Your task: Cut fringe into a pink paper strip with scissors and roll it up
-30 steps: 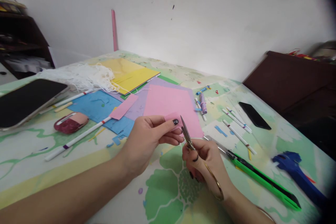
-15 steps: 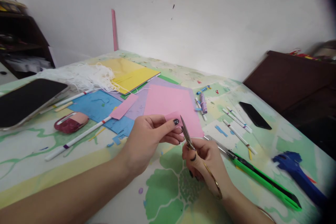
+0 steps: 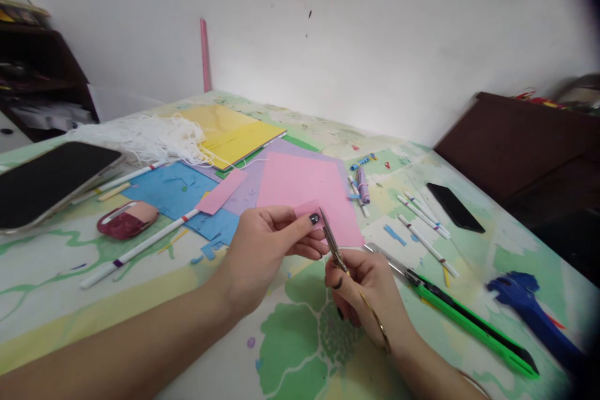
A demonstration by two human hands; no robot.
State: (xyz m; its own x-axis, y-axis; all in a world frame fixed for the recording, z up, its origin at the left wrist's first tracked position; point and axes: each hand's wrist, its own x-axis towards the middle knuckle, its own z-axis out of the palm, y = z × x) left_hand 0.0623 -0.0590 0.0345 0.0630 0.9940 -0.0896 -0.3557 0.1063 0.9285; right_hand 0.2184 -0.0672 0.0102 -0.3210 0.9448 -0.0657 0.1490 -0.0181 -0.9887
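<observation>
Between thumb and fingers, my left hand (image 3: 267, 250) pinches a small piece of pink paper (image 3: 305, 207). My right hand (image 3: 363, 290) is closed round the handles of a pair of scissors (image 3: 332, 242), whose blades point up and away from me at the right edge of that piece. The blades look nearly together; I cannot tell whether paper lies between them. Behind both hands a larger pink sheet (image 3: 304, 181) rests on a purple sheet (image 3: 244, 184). A green box cutter (image 3: 473, 319) with its blade out lies right of my right hand.
Left are a black tablet-like device (image 3: 56, 175), white strings (image 3: 150, 137), a maroon-and-pink case (image 3: 127, 219) and a white stick (image 3: 140, 250) with a pink paper strip (image 3: 222, 192). Right lie several white sticks (image 3: 426, 244), a black phone (image 3: 454, 206) and a blue tool (image 3: 529, 306).
My right hand and the scissors have shifted very slightly, with the blade tips a little further left. My left hand still holds the pink piece in the same place.
</observation>
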